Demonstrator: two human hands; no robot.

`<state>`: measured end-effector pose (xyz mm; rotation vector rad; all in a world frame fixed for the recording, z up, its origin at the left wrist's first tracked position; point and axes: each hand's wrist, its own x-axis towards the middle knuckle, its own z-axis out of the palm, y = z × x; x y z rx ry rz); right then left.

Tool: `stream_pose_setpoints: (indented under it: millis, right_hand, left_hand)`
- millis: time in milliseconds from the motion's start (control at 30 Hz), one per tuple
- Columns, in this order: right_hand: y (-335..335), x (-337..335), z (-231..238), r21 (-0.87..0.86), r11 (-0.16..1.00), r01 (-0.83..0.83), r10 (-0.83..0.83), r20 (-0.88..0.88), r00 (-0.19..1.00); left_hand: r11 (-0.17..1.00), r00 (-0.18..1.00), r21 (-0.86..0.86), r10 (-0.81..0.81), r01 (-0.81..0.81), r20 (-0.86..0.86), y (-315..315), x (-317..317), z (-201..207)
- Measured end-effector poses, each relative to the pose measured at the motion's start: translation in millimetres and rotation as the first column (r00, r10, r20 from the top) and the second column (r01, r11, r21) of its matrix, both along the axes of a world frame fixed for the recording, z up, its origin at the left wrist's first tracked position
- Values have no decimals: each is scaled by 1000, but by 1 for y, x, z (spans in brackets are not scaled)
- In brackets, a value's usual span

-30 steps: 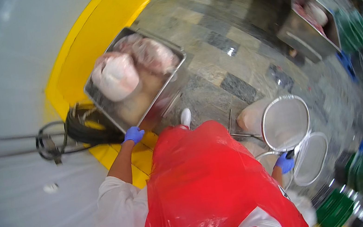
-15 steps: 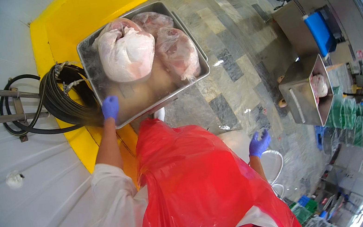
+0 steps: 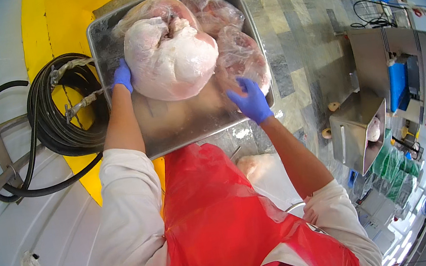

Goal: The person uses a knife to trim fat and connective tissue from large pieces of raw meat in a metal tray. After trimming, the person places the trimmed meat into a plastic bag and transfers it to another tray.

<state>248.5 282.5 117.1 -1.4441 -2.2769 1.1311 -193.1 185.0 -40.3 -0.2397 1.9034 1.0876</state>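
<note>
Gripping the left edge of the metal tray with the gloved left hand; reaching the right hand, fingers spread and released, toward the bagged meat filling the tray's far half.

Three bagged meat lumps in tray, largest at left edge; coiled hose left of tray.

Steel tray holds bagged meat. Left hand, blue-gloved, presses the big pale bag; right hand open at the pinker bag. Red apron below. Black hose coiled left of tray.
</note>
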Motion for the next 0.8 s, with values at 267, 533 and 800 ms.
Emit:
stream_pose_setpoints:
  millis: [267, 533, 800]
  right_hand:
    - [93, -187, -6, 12, 999, -42, 40, 160, 986]
    - [128, -237, -28, -388, 921, 45, 106, 360, 927]
    - [137, -193, -43, -471, 881, 54, 26, 161, 987]
  left_hand:
    - [867, 876, 375, 132, -330, 464, -28, 15, -39]
    - [769, 799, 447, 133, -457, 587, -25, 32, -31]
    - [836, 805, 309, 236, -454, 545, -26, 25, -48]
